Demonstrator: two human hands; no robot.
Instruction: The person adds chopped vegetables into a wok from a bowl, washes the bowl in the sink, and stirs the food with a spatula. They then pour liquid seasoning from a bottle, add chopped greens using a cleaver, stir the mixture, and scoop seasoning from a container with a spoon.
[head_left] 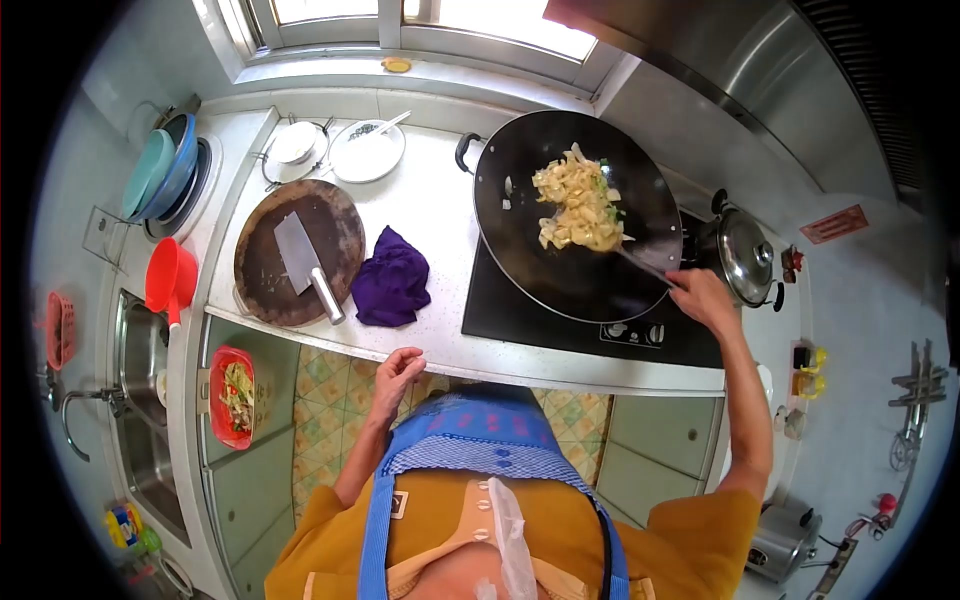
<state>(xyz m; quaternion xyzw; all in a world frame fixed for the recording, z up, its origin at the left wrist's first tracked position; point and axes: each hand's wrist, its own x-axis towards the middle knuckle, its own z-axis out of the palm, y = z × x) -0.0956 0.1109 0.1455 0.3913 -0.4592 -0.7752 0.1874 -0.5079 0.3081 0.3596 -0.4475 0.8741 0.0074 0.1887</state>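
1. Your left hand sits low in the middle of the frame, fingers loosely curled against the counter edge and holding nothing; leave it there, clear of the heat.
2. Just above it, centre-left, a purple cloth lies beside the round chopping board with the cleaver flat on it.
3. Your right hand, at centre-right, is closed around the handle of the spatula. Keep that grip firm and the wrist loose.
4. The blade end reaches into the black wok on the stove, upper centre, touching the pale heap of food.
5. Slide under the heap and turn it toward the middle, so that nothing rides up the rim.
6. At far right, a lidded pot stands just beside the wok; mind your elbow.
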